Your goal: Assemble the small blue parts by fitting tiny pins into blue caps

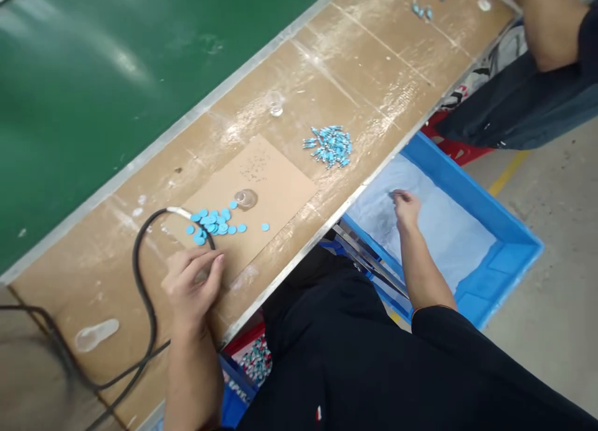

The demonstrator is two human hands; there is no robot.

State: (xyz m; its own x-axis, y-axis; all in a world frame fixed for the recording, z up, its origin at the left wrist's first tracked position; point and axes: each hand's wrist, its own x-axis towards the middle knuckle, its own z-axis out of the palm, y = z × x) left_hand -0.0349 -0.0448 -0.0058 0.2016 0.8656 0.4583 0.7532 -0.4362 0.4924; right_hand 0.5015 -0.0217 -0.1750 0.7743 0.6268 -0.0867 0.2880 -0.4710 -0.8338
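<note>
My left hand (192, 281) rests on the brown workbench (327, 63), fingers curled round the end of a black hose tool (142, 275) whose tip points at several small blue discs (212, 222) on a cardboard sheet (275, 188). My right hand (405, 208) reaches down off the bench into a blue crate (509, 232) lined with a white bag, fingers pinched together; what they hold I cannot make out. A pile of small blue parts (329, 146) lies further along the bench.
A green conveyor belt (93, 76) runs along the far side of the bench. A small clear cup (275, 104) and a clear lid (245, 198) sit on the bench. Another person's arm (546, 26) shows at the top right. Another bin of parts (255, 359) sits under the bench.
</note>
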